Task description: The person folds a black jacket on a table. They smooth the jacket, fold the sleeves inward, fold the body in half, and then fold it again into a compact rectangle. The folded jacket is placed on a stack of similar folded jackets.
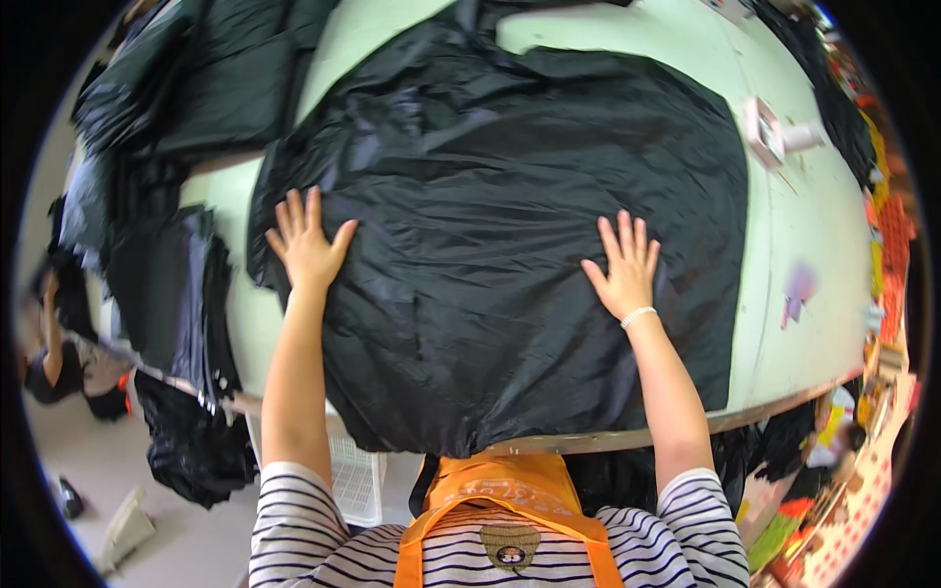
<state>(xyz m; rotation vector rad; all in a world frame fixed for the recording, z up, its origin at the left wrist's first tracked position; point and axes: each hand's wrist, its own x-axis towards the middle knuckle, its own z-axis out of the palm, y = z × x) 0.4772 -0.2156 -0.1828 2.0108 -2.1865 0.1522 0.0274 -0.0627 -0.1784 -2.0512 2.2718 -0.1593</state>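
Note:
A large sheet of shiny black fabric (pixel 510 225) lies spread and wrinkled over a pale green table (pixel 804 235). My left hand (pixel 306 243) rests flat on the fabric's left part, fingers spread. Over on the right part, my right hand (pixel 623 267) presses flat too, fingers apart, with a thin bracelet at the wrist. Neither hand holds anything. The fabric's near edge hangs over the table's front rim.
More black fabric (pixel 186 88) is piled at the table's far left and drapes off the left edge (pixel 176 304). A small white and pink tool (pixel 769 132) sits at the right. A white plastic basket (pixel 355 480) stands below the table. Colourful clutter (pixel 882 255) lines the right.

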